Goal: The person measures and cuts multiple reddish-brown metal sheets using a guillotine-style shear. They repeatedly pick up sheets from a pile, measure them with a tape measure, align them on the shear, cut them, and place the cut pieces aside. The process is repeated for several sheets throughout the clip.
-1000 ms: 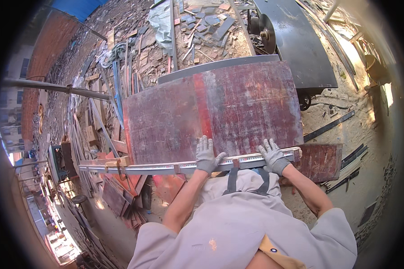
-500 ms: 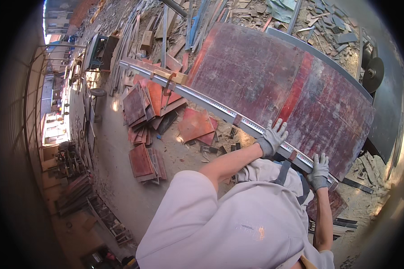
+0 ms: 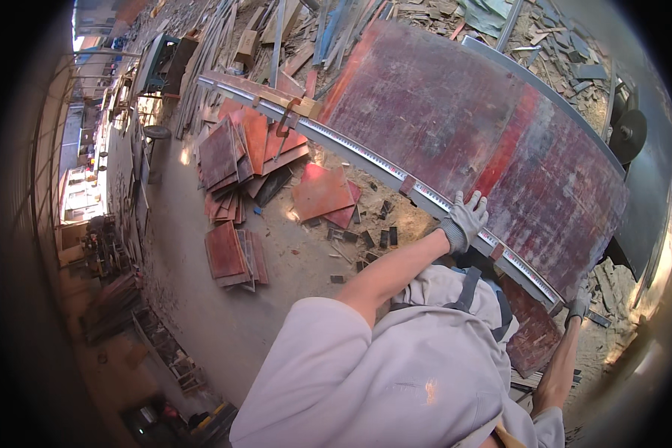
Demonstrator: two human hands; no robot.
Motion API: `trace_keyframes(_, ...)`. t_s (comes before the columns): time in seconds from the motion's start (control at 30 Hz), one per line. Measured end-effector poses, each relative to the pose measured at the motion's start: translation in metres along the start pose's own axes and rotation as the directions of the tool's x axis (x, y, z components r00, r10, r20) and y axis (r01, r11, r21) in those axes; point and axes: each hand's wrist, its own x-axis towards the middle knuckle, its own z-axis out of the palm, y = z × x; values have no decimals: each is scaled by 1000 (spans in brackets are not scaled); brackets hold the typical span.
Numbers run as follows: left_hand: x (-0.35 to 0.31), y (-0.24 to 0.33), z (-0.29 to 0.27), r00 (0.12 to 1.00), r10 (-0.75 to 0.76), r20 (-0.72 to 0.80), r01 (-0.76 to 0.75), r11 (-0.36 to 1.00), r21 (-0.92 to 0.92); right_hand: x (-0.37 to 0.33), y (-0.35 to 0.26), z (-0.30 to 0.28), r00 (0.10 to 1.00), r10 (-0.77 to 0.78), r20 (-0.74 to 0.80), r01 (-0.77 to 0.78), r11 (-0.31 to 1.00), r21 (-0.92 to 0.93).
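A large reddish-brown wooden panel, scuffed and crossed by brighter red stripes, lies in front of me. Along its near edge runs a metal rail with a measuring scale. My gloved left hand rests over the rail, its fingers stretched onto the panel. At the panel's near right corner is my gloved right hand, against the side edge; its fingers are partly hidden and hard to make out. Toward the rail's left end, a clamp sits by a light wooden block, which is close to the panel's left edge.
A round dark disc stands beyond the panel's right side, near a grey sheet surface. Stacked reddish boards and loose panels lie on the dusty floor at left. Wood offcuts cover the ground at the far side.
My right hand has moved right, from the rail to the panel's right corner. My left hand stays on the near edge by the red stripe. The whole view has shifted slightly.
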Motion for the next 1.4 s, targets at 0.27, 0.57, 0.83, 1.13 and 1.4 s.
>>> trace_keyframes(0.27, 50, -16, 29, 987, -149, 57, 128, 954, 271, 73, 42, 58, 979, -156, 129, 186, 944, -271)
trace_keyframes(0.57, 92, 10, 15, 997, 6, 81, -21, 982, 187, 27, -30, 38, 1000, -10, 16, 17, 833, -554)
trace_keyframes(0.83, 130, 26, -1, 1000, 14, -24, -11, 993, 118, -65, -113, 82, 443, -549, 709, 889, 164, -428)
trace_keyframes(1.13, 200, 19, -54, 986, 59, -156, -34, 987, 157, 4, -187, 71, 525, -451, 722, 850, 239, -469)
trace_keyframes(1.4, 270, 9, -132, 989, 29, -148, 2, 979, 205, 79, -258, 65, 525, -444, 726, 850, 235, -471)
